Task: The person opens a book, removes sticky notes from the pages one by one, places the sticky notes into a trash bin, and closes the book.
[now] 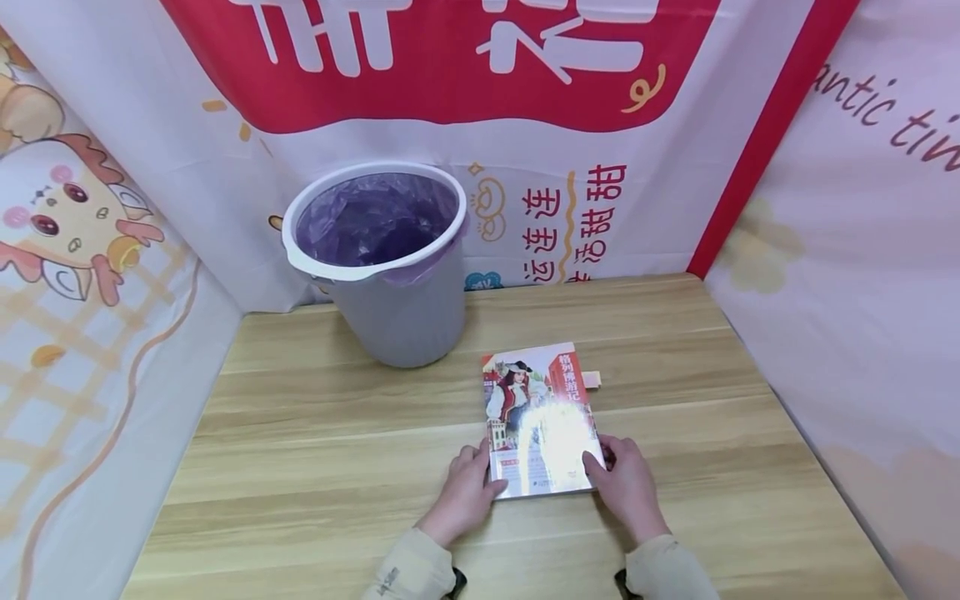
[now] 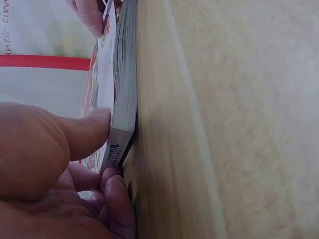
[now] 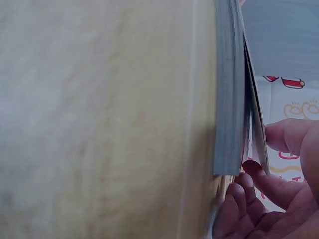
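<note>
A closed paperback book (image 1: 536, 421) with a costumed figure on its glossy cover lies on the wooden table, light glaring off its lower half. My left hand (image 1: 467, 492) holds its lower left corner, thumb on the cover and fingers curled by the spine (image 2: 115, 147). At the opposite lower corner, my right hand (image 1: 626, 483) pinches the front cover (image 3: 257, 114) between thumb and index finger. That cover stands slightly lifted from the pages (image 3: 228, 99). From the book's right edge sticks out a small pale tab (image 1: 592, 380).
A grey bin (image 1: 405, 321) with a white rim and purple liner stands at the back left of the table (image 1: 300, 467). Printed cloth walls (image 1: 832, 333) enclose the table at the back and both sides.
</note>
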{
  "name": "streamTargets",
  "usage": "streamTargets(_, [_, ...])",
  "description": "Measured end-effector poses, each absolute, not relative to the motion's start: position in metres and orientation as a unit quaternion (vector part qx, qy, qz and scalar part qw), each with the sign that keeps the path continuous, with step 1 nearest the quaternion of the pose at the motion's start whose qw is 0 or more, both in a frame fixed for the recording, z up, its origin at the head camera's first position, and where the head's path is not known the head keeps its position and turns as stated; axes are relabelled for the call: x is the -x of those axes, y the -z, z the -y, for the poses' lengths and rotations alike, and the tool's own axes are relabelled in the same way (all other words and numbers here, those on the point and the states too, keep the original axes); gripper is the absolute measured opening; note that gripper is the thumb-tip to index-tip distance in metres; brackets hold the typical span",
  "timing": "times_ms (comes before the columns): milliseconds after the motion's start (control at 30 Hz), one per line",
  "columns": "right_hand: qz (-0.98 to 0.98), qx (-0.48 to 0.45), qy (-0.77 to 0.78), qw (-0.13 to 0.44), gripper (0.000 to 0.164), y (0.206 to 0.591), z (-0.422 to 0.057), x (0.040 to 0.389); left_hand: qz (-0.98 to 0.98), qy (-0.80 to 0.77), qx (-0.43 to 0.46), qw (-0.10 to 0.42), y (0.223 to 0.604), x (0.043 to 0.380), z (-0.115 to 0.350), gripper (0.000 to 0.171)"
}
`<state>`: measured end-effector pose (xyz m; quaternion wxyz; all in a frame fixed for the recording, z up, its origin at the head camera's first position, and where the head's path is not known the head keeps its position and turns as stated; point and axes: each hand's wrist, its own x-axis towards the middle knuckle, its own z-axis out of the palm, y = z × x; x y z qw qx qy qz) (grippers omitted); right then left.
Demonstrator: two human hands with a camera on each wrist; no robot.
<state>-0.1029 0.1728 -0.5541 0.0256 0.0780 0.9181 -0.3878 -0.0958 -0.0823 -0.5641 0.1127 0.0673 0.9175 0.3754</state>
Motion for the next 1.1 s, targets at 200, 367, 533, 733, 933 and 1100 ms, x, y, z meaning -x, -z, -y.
streamTargets(200, [-0.897,-0.085,0.432,0.019,0.049,0.546,-0.166,0.101,-0.916,-0.377,-0.067,0.121,0.563,0.097,0.084,0.079])
streamTargets(367, [-0.876,-0.066,0.479,-0.004,0.042,0.538,-0.153,0.096,-0.914,-0.380,-0.069,0.126,0.563,0.098,0.085,0.079])
streamTargets(533, [-0.866,-0.053,0.497,-0.008,0.043,0.533,-0.136,0.091,-0.910,-0.386,-0.076,0.127,0.564,0.099,0.087,0.079])
streamTargets(733, [-0.874,-0.007,0.484,-0.030,0.040,0.530,-0.125,0.086,-0.901,-0.404,-0.079,0.135,0.561,0.099,0.089,0.079])
streamTargets(933, [-0.892,-0.022,0.449,-0.045,0.036,0.538,-0.131,0.090,-0.898,-0.410,-0.076,0.144,0.560,0.099,0.092,0.079])
streamTargets(1100, [-0.912,-0.043,0.407,-0.030,0.057,0.552,-0.139,0.090,-0.896,-0.413,-0.072,0.147,0.560,0.099,0.093,0.080])
